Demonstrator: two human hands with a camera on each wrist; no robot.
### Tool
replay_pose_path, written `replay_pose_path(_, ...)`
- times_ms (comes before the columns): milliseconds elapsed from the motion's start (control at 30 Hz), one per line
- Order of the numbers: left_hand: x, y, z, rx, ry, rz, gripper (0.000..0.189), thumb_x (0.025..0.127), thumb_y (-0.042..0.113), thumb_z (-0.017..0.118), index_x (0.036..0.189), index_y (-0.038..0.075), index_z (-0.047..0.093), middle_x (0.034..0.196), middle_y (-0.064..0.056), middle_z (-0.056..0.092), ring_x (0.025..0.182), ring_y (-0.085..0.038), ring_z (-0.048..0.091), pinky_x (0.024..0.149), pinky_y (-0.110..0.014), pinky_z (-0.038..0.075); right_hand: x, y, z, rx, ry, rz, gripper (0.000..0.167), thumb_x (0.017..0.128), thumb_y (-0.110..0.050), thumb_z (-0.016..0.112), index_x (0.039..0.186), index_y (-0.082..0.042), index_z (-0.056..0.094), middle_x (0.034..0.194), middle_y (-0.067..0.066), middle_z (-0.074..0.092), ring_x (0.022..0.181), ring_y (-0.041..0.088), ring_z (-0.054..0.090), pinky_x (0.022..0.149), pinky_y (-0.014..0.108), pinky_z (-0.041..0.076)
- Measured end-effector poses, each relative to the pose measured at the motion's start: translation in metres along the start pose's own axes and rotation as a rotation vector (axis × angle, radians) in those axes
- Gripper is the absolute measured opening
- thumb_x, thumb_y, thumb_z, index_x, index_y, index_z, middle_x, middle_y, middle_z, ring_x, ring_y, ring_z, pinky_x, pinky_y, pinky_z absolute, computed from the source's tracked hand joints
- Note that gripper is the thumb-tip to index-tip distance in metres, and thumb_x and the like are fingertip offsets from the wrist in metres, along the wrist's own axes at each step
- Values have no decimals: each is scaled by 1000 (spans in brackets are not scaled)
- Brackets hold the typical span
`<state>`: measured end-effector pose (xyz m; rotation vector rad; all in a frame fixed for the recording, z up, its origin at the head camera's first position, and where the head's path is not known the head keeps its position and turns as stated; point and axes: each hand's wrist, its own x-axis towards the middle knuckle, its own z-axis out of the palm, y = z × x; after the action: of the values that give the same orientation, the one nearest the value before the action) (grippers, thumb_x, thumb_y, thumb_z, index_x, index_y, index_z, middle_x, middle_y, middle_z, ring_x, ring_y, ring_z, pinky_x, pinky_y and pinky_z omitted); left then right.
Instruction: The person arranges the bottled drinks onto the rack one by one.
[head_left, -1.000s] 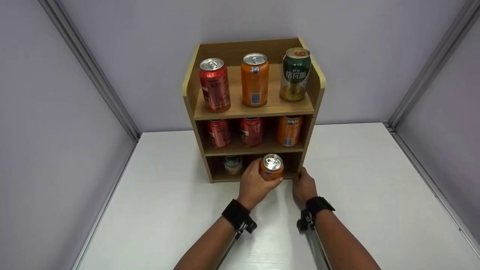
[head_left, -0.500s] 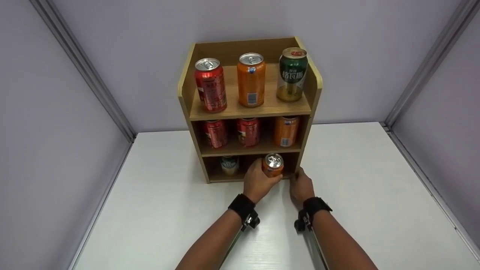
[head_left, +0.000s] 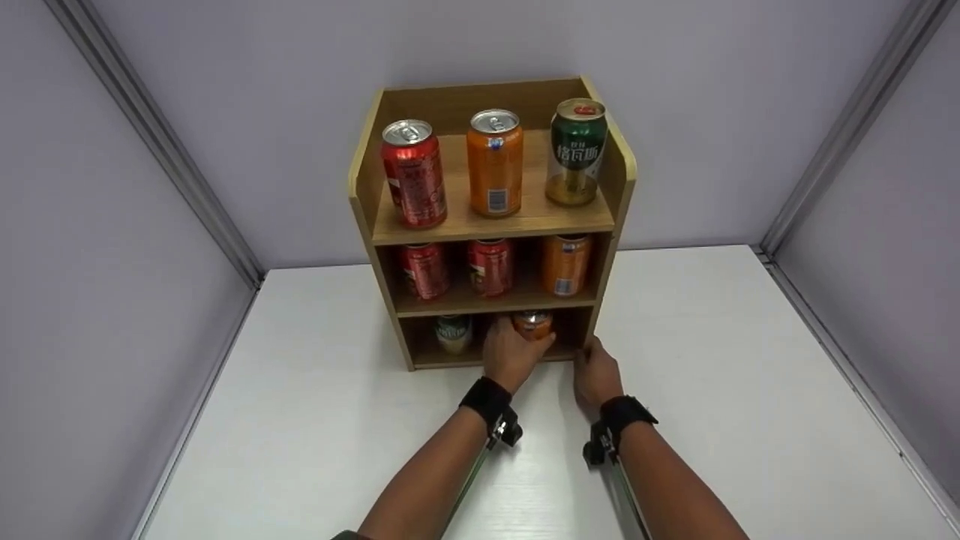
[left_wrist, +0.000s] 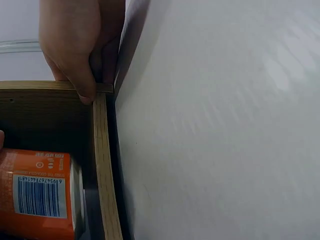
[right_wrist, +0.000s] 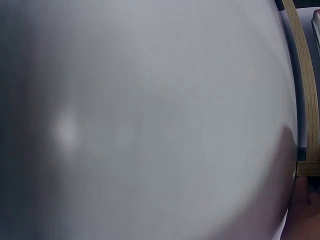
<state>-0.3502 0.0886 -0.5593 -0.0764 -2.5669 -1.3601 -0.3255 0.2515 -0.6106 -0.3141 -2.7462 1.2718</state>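
In the head view my left hand holds an orange soda can inside the bottom compartment of a small wooden shelf. The can's lower part is hidden behind the thumb. In the left wrist view the same orange can shows its barcode, and only a fingertip of that hand appears. My right hand grips the shelf's lower right front corner; from the left wrist, the right hand has its thumb over the wooden edge. A green can stands left of my left hand.
The top board carries a red can, an orange can and a green can. Two red cans and an orange can fill the middle row. Grey walls enclose the white table.
My left hand has pushed the orange can deeper into the bottom compartment, its top now under the board above. The right hand keeps its hold on the corner. The view has shifted slightly.
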Motion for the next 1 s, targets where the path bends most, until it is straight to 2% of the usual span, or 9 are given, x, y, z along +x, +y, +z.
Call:
replay_pose_path(200,6,7,11,-25,39,-17,85,78,45,91,141,1,55,127,-19,70,118,-36,70,100,-47,57,0,-1,-3,-3,6,2,49,110,-18,44,155,3,40,146,31,59,137,46,58,113,56,47)
replay_pose_path(433,9,6,16,-48,47,-30,77,79,41,91,137,3,59,125,-17,72,115,-34,71,97,-47,58,-1,2,0,5,4,-4,48,110,-18,45,153,3,43,142,31,62,134,46,61,109,56,49)
replay_pose_path(567,10,4,17,-18,30,-39,71,80,47,89,129,2,64,116,-14,77,106,-29,74,88,-42,61,-2,2,1,-12,4,-29,47,110,-16,45,152,5,42,142,33,61,133,47,60,110,57,49)
replay_pose_path(667,12,3,18,3,11,-55,51,82,49,87,100,2,74,93,-10,79,89,-26,75,76,-39,60,-3,1,0,-25,-4,-34,49,110,-15,45,153,7,40,144,35,58,135,49,59,112,57,48)
replay_pose_path(800,15,1,22,14,22,-78,43,82,46,87,84,6,72,80,-7,76,82,-27,74,72,-39,58,-3,1,-1,-11,-12,-23,50,110,-16,45,154,6,40,145,34,58,136,48,58,113,57,47)
replay_pose_path(900,16,1,25,18,42,-78,47,81,45,88,99,5,70,87,-8,77,88,-28,75,76,-40,59,-4,1,0,6,-6,-23,49,110,-16,46,153,5,41,143,33,60,134,48,60,112,57,48)
replay_pose_path(1000,17,0,27,26,54,-65,48,80,46,89,99,6,68,90,-8,76,91,-30,73,79,-41,59,-5,2,-1,20,6,-37,47,109,-15,46,152,5,43,141,33,62,133,48,60,110,58,48)
